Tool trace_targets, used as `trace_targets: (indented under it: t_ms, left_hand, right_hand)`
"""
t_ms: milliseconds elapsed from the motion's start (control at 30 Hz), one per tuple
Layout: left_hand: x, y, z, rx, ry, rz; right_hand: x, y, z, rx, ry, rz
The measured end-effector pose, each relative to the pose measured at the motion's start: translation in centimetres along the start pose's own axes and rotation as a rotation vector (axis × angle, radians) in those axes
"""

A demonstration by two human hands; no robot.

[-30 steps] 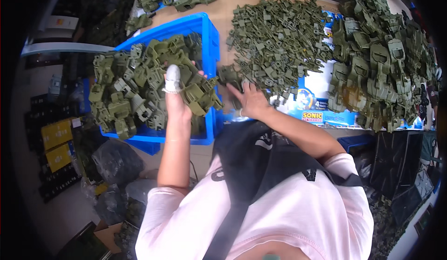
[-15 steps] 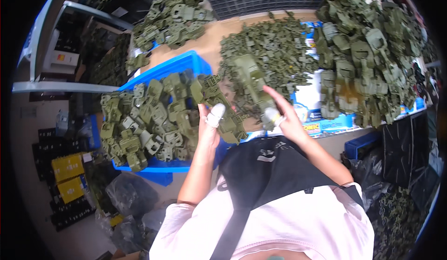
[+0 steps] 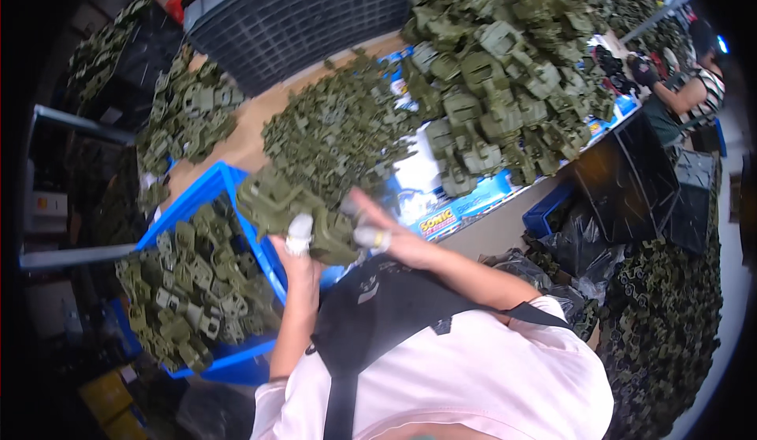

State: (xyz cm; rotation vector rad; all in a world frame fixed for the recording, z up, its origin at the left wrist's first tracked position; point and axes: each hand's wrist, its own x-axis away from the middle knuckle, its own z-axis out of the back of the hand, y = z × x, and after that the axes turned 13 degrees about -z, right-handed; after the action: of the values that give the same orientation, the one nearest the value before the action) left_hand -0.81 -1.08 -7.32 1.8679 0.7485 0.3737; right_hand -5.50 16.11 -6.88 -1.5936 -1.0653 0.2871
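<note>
My left hand (image 3: 298, 265), a white covering on its thumb, is closed round a bulky olive-green molded plastic part (image 3: 272, 199) in front of my chest. More olive-green plastic (image 3: 333, 237) lies between my hands; whether it is the same part or a second one pressed to it, I cannot tell. My right hand (image 3: 386, 231) is at its right end, blurred by motion, also with white finger coverings; its grip cannot be made out. Just left of my left hand stands a blue crate (image 3: 272, 270) heaped with similar green parts (image 3: 185, 282).
Beyond my hands, small green pieces (image 3: 331, 128) cover the tabletop, with a taller heap of larger parts (image 3: 505, 69) to the right. A black grid-patterned tray (image 3: 300, 26) stands at the back. More parts fill the floor at right (image 3: 662, 337). Another person (image 3: 694, 97) works at far right.
My view has turned right, so the scene has slid left and the other person has appeared. My hands have come closer together, with the green plastic they had apart now bunched between them.
</note>
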Motion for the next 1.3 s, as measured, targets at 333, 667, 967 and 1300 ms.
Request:
trace_targets:
  t_ms: [333,667,967,1300]
  left_hand:
    - [0.1,6.5,-3.0,-1.231,-1.035,-0.607]
    - [0.0,2.7,0.7,-0.823,-1.448,0.041]
    - [0.3,3.1,-0.2,-0.927,-1.382,0.261]
    - [0.6,3.1,-0.1,-0.991,-1.409,0.226]
  right_hand:
    - [3.1,-3.0,4.2,0.981,0.099,-0.018]
    - [3.8,0.3,2.2,1.042,-0.033,-0.044]
    - [2.7,-0.1,1.9,1.043,-0.022,-0.027]
    - [2.1,0.2,1.8,0.935,-0.046,-0.026]
